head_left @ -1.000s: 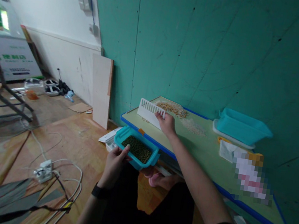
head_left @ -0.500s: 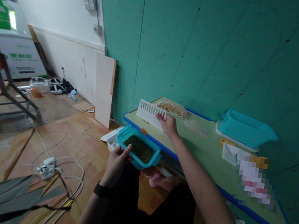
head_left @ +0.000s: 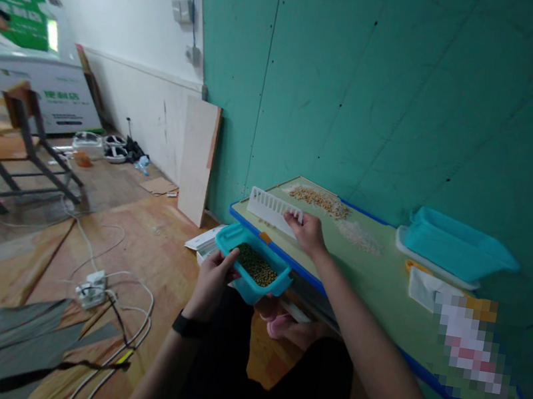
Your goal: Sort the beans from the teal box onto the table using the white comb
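Table (head_left: 385,279), blue-edged, ctr to lower rt of frame. Blue tub (head_left: 248,289), mid-frame, just by table's near edge; L hand (head_left: 213,279) grips it, thumb over rim. White slotted panel (head_left: 268,217), approx ctr, upright over table, up-frame from tub, long axes approx parallel; R hand (head_left: 309,232) pinches its rt end. Sm green beans (head_left: 258,267) in tub.

Right arm (head_left: 360,329) outstretched, the right grip (head_left: 310,233) is pinched closed; the left grip (head_left: 211,280) curls, thumb (head_left: 231,259) uppermost.
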`<state>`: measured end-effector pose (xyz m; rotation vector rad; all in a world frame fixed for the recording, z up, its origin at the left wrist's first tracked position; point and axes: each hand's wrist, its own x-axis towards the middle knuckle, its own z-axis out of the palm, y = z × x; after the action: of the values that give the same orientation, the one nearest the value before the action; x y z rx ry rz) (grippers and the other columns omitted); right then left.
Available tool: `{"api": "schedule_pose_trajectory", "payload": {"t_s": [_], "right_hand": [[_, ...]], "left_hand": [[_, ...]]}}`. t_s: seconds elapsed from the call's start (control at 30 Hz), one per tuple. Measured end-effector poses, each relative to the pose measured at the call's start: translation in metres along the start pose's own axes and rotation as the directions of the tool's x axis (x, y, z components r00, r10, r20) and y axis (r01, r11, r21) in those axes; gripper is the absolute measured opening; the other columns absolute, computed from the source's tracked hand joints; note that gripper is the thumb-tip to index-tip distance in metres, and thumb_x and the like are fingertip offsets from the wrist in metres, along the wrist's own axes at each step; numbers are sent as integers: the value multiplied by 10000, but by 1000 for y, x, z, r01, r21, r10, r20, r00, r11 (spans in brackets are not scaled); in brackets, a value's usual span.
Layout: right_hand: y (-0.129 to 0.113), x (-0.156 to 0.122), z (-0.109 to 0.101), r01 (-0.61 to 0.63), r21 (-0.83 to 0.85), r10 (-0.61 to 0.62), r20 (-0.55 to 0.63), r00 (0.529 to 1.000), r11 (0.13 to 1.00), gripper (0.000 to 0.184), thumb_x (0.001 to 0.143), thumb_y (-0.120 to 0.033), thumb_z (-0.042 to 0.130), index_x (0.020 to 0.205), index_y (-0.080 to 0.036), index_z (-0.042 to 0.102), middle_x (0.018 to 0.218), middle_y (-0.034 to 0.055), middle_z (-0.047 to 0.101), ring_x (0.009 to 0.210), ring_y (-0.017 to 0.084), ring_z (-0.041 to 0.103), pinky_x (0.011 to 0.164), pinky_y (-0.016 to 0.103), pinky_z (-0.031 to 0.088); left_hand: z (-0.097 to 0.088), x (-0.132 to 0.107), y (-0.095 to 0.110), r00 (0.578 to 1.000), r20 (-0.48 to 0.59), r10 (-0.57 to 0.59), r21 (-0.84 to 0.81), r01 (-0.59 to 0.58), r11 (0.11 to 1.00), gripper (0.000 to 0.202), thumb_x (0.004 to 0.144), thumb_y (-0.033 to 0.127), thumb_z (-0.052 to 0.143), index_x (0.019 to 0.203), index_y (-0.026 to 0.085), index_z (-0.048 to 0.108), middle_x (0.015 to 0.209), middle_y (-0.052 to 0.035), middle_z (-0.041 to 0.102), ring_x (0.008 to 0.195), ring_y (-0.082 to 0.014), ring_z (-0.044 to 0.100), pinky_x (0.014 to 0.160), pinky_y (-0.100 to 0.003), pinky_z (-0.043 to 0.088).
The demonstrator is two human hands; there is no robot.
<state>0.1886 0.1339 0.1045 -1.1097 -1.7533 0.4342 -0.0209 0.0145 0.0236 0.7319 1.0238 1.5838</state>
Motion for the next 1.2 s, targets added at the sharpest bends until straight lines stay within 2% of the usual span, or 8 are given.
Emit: {"api": "schedule_pose_trajectory", "payload": {"t_s": [0.1,0.2,0.4,0.53,0.7,0.87,1.07,1.2], "right_hand": [[-8,-12,-3,23,-45,-21,42,999,999,552,854,-662,607,625,-162,659,535,-13,509,539,123,456,519,252,289],[-16,-27,-8,49,-76,-43,69,997,996,509,890,-625,603,737,-161,744,584,3,602,562,144,537,543,249,355],[-37,-64,-18,135,-94,-125,105,987,986,368,942,-512,613,1036,-216,810,858,54,796,718,208,719,672,275,510],[-41,-70,-29,126,-73,-119,96,988,989,338,941,-497,623,1035,-229,807,937,63,810,806,247,753,718,309,553],[-9,-32,-70,16,-127,-33,-134,990,992,387,853,-539,695,918,-171,795,883,108,797,835,277,744,759,349,559],[45,-5,-113,-133,0,124,-359,925,991,489,673,-571,806,894,-136,769,889,123,793,818,284,720,755,392,550],[68,-10,-117,-232,267,319,-358,877,935,512,581,-548,849,880,-143,757,884,100,789,829,258,713,735,353,536],[70,-10,-117,-321,342,431,-322,843,883,436,570,-474,865,832,-143,754,850,91,784,807,250,712,732,347,534]], "left_hand": [[5,2,2,1000,-17,-8,-13,8,1000,510,619,535,912,682,180,552,550,63,555,488,-83,524,497,-194,455],[7,4,1,1000,-26,-8,-21,8,1000,529,598,533,923,658,186,528,537,62,557,476,-80,533,495,-192,462],[8,4,-1,999,-47,-28,-14,27,1000,541,580,563,920,644,186,537,520,47,570,457,-84,546,470,-187,453],[5,3,-1,998,-53,-42,-14,42,999,555,571,583,919,646,181,544,521,50,564,459,-81,549,471,-183,465],[-2,-4,-5,994,-62,-86,-21,84,996,567,564,583,927,636,172,544,535,37,578,473,-80,568,473,-170,470],[-2,-15,-8,990,-66,-123,-99,117,988,566,549,547,951,795,181,597,574,88,535,450,-62,526,457,-174,490],[5,-22,-9,989,-46,-143,-51,141,989,584,534,552,957,823,191,600,557,84,531,469,-87,540,485,-206,525],[14,-31,-14,996,-86,-16,5,16,1000,466,673,538,872,907,209,639,639,58,593,515,-104,544,501,-215,503]]}}
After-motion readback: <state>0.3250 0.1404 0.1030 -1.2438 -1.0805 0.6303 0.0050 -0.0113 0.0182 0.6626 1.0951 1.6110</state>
